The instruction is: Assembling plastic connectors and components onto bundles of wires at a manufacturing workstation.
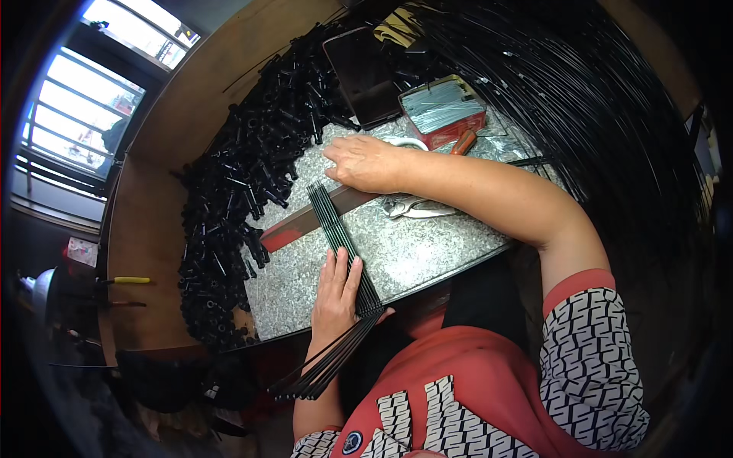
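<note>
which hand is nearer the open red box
Right. The right hand is left of the open red box; the left hand is farther off, lower left, holding thin black rods.

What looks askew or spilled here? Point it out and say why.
The rods look oddest: straight on the slab, they appear to bend sharply at its near edge and fan apart. The black parts lie jumbled over its left edge, but nothing looks clearly damaged.

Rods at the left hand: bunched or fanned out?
Both: the rods lie close together beyond the left hand and fan out at their near ends.
</note>
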`<control>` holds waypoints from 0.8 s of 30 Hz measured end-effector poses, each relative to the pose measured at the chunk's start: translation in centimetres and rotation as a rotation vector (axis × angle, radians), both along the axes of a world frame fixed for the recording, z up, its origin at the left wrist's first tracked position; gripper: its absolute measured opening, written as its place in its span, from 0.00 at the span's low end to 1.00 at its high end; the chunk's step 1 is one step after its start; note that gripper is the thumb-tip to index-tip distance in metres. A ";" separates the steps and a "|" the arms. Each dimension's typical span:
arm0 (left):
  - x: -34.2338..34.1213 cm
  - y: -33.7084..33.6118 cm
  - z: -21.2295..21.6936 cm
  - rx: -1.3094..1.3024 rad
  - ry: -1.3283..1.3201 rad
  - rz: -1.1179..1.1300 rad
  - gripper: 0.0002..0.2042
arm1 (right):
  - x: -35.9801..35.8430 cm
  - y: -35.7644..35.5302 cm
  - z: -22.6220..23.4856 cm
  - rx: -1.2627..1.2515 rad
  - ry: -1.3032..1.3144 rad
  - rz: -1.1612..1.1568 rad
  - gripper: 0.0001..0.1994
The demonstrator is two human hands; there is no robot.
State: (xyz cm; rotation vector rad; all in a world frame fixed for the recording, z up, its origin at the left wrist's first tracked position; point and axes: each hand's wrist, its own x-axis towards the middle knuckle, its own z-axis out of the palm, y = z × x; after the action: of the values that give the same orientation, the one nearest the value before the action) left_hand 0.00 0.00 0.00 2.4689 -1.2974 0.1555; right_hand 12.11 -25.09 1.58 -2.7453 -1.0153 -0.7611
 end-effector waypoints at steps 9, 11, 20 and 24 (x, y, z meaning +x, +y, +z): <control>-0.1 -0.1 0.1 -0.017 0.011 0.002 0.48 | 0.1 0.1 0.1 0.087 0.138 -0.041 0.07; -0.1 -0.1 0.2 -0.019 0.009 0.002 0.48 | 0.1 0.0 0.3 0.059 0.010 -0.019 0.06; 0.0 0.0 0.2 -0.021 -0.007 0.000 0.48 | 0.2 0.4 0.7 0.007 -0.070 -0.011 0.07; 0.1 0.0 0.1 -0.020 -0.017 -0.006 0.48 | 0.1 0.5 0.7 0.032 -0.070 -0.011 0.06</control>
State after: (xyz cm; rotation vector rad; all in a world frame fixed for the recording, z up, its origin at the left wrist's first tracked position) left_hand 0.09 0.03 0.14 2.4520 -1.3029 0.1871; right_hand 12.23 -24.60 2.25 -2.7171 -0.9919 -0.8726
